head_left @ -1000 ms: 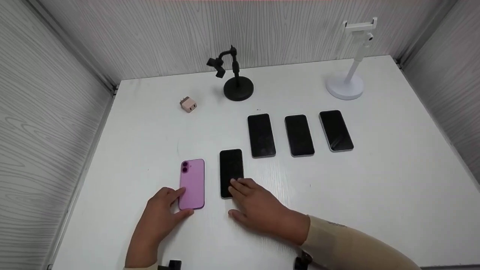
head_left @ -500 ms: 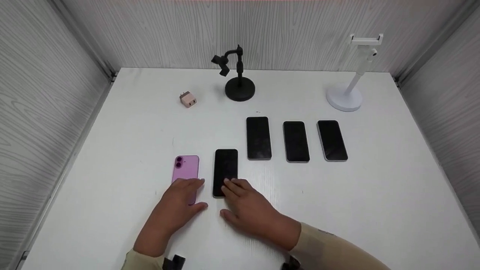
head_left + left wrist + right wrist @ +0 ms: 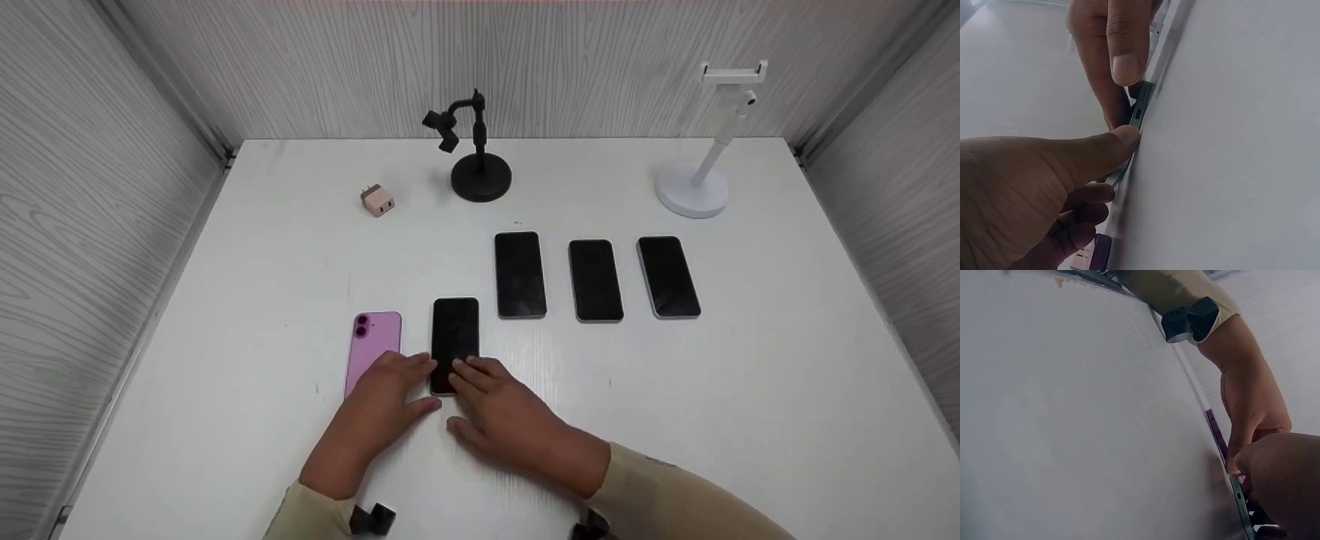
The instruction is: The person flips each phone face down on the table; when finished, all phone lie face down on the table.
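A black-screened smartphone (image 3: 454,330) lies face up between my hands. My left hand (image 3: 382,401) touches its lower left corner; the thumb is at the bottom edge and the fingers by the left side. In the left wrist view, that thumb meets the greenish bottom edge of the phone (image 3: 1141,104) beside the charging port. My right hand (image 3: 506,420) rests its fingertips on the lower part of the screen, its thumb apart from the phone on the table side. A pink smartphone (image 3: 373,341) lies back up to the left, its lower part hidden under my left hand.
Three more face-up smartphones (image 3: 520,274) lie in a row farther back to the right. Behind them stand a black phone stand (image 3: 480,176) and a white phone stand (image 3: 691,191). A pink charger plug (image 3: 377,201) sits at back left. Walls border the white table (image 3: 225,315).
My left hand has left the pink phone's edge and moved right, across it, to the black-screened phone's corner. My right hand keeps resting on that phone. The head view has tilted slightly.
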The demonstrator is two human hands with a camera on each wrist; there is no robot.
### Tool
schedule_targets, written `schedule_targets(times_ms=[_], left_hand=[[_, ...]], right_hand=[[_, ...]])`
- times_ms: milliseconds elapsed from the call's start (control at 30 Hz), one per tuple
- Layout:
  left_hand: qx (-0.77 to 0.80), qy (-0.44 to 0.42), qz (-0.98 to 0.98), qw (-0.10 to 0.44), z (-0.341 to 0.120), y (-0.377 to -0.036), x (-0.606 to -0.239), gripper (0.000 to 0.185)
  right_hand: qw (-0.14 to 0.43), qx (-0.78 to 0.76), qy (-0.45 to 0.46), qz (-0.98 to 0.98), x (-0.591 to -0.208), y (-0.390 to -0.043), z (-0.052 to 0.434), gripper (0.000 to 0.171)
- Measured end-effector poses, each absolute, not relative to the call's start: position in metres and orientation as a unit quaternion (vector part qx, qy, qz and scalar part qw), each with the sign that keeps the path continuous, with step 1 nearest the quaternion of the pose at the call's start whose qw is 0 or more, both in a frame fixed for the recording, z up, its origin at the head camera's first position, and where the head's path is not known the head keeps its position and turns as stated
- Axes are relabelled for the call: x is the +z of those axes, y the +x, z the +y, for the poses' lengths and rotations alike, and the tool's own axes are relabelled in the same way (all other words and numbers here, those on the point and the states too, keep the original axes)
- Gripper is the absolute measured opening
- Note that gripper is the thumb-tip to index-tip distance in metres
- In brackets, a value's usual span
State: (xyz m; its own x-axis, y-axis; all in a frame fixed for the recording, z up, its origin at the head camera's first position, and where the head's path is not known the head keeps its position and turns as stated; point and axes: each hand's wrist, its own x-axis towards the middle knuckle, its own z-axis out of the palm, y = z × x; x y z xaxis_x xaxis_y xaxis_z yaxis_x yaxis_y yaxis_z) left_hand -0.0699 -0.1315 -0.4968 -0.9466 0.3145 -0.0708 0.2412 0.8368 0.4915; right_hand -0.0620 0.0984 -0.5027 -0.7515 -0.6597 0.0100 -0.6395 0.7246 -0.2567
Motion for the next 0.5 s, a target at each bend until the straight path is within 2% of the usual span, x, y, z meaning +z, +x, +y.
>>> schedule_targets(times_ms=[200, 367, 500], left_hand=[[0.244, 0.159, 0.955, 0.055, -0.129, -0.072, -0.500, 0.055], [0.236, 0.160, 0.957, 0.046, -0.129, -0.072, -0.501, 0.052], [0.237, 0.159, 0.957, 0.048, -0.129, -0.072, -0.502, 0.052]], right_hand=[[0.035, -0.170, -0.347, 0.922, -0.501, -0.071, 0.102, 0.056], [0.024, -0.236, -0.327, 0.915, -0.494, -0.095, 0.105, 0.046], [0.024, -0.254, -0.292, 0.922, -0.488, -0.118, 0.105, 0.050]])
